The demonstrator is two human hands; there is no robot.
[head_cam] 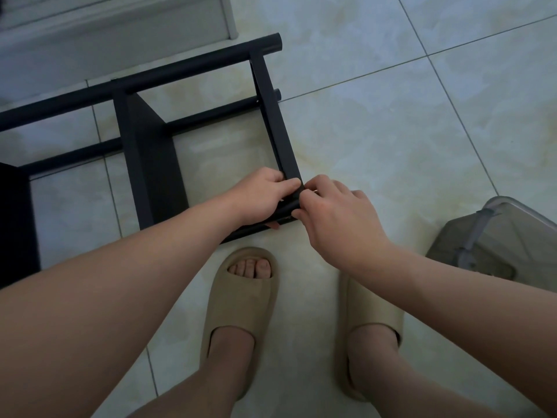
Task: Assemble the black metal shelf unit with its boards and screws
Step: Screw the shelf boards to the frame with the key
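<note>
The black metal shelf unit lies on its side on the tiled floor, its round posts running left to right. One black board stands fitted between the posts; a second board sits at the unit's right end. My left hand grips the near corner of that end board where it meets the front post. My right hand pinches something small at the same corner; a small pale glint shows at its fingertips, too tiny to name.
My two feet in beige slippers stand just in front of the unit. A grey translucent plastic container lies on the floor at the right. A pale skirting or step edge runs along the top left.
</note>
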